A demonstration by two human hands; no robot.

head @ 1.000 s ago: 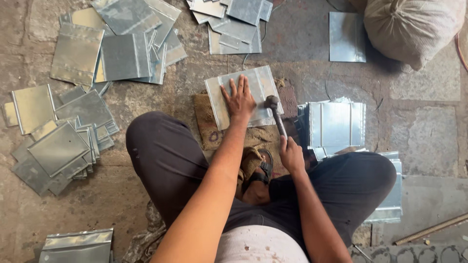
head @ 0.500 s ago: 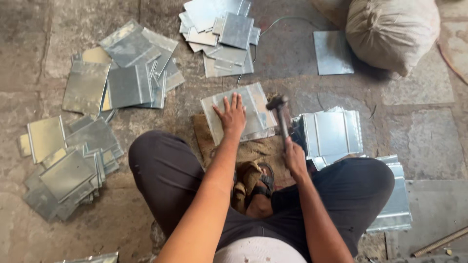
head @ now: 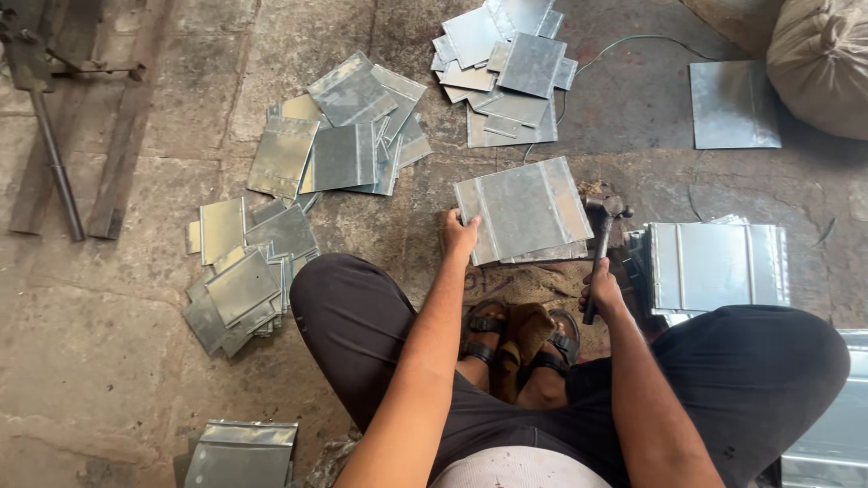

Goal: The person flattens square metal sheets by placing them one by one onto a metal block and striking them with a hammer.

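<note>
Your left hand (head: 458, 233) grips the near-left corner of the ribbed metal sheet (head: 524, 210), which lies flat on the stone floor (head: 108, 316) just beyond your sandalled feet (head: 520, 336). Your right hand (head: 601, 291) is closed around the hammer (head: 599, 244) handle, its head at the sheet's right edge. A stack of sheets (head: 719, 267) sits to the right

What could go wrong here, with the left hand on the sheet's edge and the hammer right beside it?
1. The left hand grips the left edge of the metal sheet; a raw cut edge might nick the bare fingers.
2. The hammer in the right hand sits at the sheet's right side; a glancing blow could shift the sheet.
3. The sandalled feet lie just below the work, possibly exposed to a slipping sheet.
</note>
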